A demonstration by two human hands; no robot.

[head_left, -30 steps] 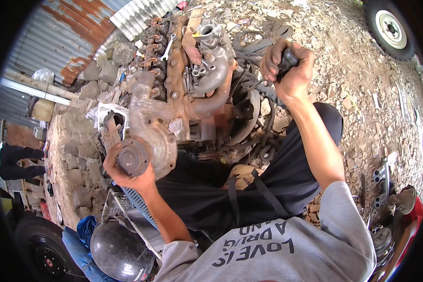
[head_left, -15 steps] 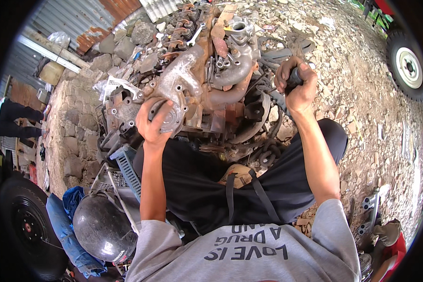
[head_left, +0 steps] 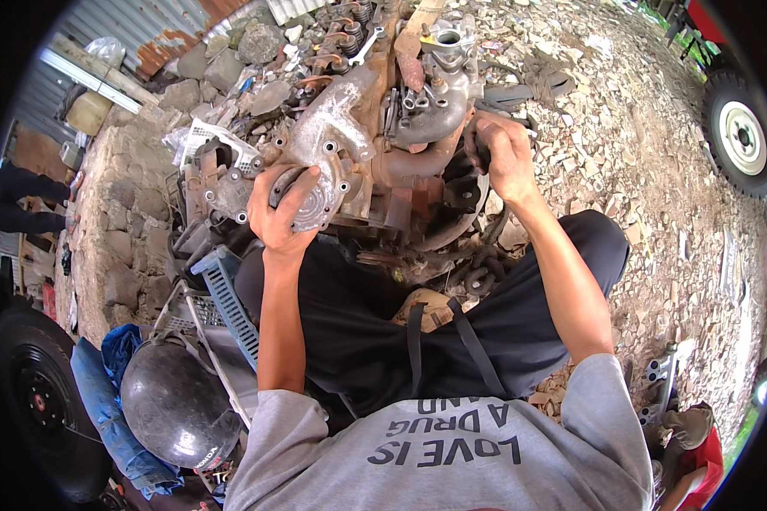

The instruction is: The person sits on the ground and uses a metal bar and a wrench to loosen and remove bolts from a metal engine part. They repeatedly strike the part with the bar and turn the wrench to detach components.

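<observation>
A greasy, rusty engine (head_left: 383, 162) lies in front of my crossed legs. My left hand (head_left: 283, 209) is wrapped round the edge of a grey metal cover (head_left: 325, 209) with a ringed round face, at the engine's near left corner. Beside the engine's right side, my right hand (head_left: 504, 157) is closed round a dark, rounded object (head_left: 479, 155); most of it is hidden by the fingers, so its kind does not show. Between the hands sits a grey cast manifold (head_left: 435, 123) with several small sockets (head_left: 413, 100) on it. A wrench (head_left: 366, 47) rests across the valve springs.
Gravel (head_left: 605, 128) spreads to the right, with a white-rimmed wheel (head_left: 739, 128) beyond. At my left are a blue crate (head_left: 232, 302), a black helmet (head_left: 175, 404), a blue tarp (head_left: 115, 417) and a black wheel (head_left: 47, 400). A person's dark-trousered legs (head_left: 30, 196) show at far left.
My right hand has moved left and slightly nearer, up against the engine's right side, with the dark object still in it. The left hand keeps its hold on the cover. The view has shifted a little.
</observation>
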